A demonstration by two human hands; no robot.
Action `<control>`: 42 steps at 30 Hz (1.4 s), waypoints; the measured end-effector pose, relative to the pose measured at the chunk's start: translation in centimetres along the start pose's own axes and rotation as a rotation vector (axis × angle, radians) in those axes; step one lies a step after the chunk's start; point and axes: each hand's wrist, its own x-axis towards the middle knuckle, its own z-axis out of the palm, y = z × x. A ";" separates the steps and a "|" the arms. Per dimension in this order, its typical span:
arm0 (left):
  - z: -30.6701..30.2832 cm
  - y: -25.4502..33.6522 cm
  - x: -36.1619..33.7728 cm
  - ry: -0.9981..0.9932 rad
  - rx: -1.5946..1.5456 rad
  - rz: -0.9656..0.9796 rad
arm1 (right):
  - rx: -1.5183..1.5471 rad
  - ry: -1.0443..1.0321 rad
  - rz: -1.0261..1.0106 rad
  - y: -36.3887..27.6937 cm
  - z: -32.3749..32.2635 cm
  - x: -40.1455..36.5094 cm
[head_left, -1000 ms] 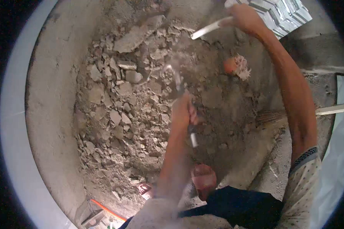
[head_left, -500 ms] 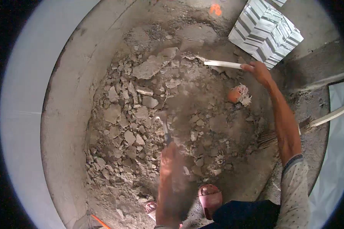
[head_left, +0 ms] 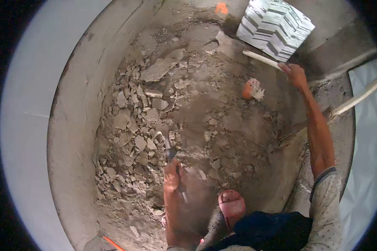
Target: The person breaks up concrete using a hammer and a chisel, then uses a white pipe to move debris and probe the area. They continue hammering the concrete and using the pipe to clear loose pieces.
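Taking the orange pipe stub [head_left: 247, 90] as my landmark, nearest to me is my pink sandal [head_left: 231, 208], on 1 foot, on the near side of the stub; farther left, on the near-left side of the stub, my left hand [head_left: 171, 173] is clenched around the handle of a hammer [head_left: 168, 144], its metal head pointing away from me at the broken rubble [head_left: 142, 125]; dust blurs the lower end of the handle, and I cannot tell whether the head touches the chunks.

The rubble spreads to the left of the stub, with 1 large flat slab [head_left: 163, 67] lying to its far left; the stub itself stands in the dirt, a pale, shredded stuffing [head_left: 256, 91] poking from its mouth; to its near right are the bristles of a broom [head_left: 339, 109], partly behind my forearm.

Just beyond the stub and to its right, my right hand [head_left: 296, 75] is closed around 1 end of a whitish stick [head_left: 262, 59], which points leftward; past the stick is a chevron-patterned tile panel [head_left: 276, 27]; farthest, beyond the stub and to its left, is an orange mark [head_left: 221, 8].
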 end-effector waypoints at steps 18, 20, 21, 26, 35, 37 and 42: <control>0.9 2.7 -3.3 0.081 0.266 -0.039 | 1.197 -0.072 0.297 -4.3 2.7 -14.3; 1.4 4.3 -4.0 0.099 0.396 -0.045 | 1.282 -0.091 0.298 -5.4 3.3 -16.1; 0.8 4.7 -4.0 0.100 0.585 -0.005 | 1.318 -0.118 0.292 -5.7 4.0 -16.8; -1.5 10.9 -6.1 -0.016 1.281 0.010 | 1.205 -0.266 0.229 -8.3 5.6 -21.2; -4.2 13.2 -13.3 -0.184 1.771 -0.058 | 0.807 -0.447 0.302 -14.2 12.2 -33.8; -5.7 11.3 -12.8 -0.147 1.746 -0.151 | 0.791 -0.714 0.310 -14.6 10.8 -35.0; -5.3 13.2 -11.8 -0.190 1.681 -0.143 | 0.875 -0.973 0.263 -15.7 8.0 -40.9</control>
